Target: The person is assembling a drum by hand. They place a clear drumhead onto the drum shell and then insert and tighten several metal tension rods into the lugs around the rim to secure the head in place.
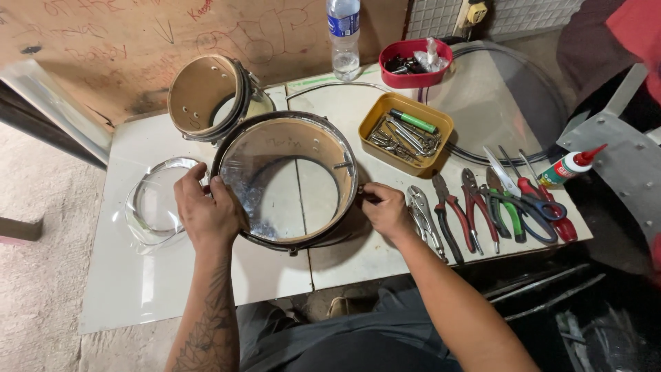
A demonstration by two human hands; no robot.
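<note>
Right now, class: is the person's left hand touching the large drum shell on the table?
Touching. The head view shows the left hand gripping the large drum shell's near-left rim, fingers curled over its edge, no gap visible.

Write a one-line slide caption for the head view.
Left hand and right hand grip opposite sides of an open drum shell on a white table, pliers alongside.

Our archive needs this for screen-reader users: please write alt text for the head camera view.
Both hands, left hand and right hand, grip opposite sides of an open drum shell on a white table. Pliers and scissors lie to its right, beside a yellow tray.
</note>
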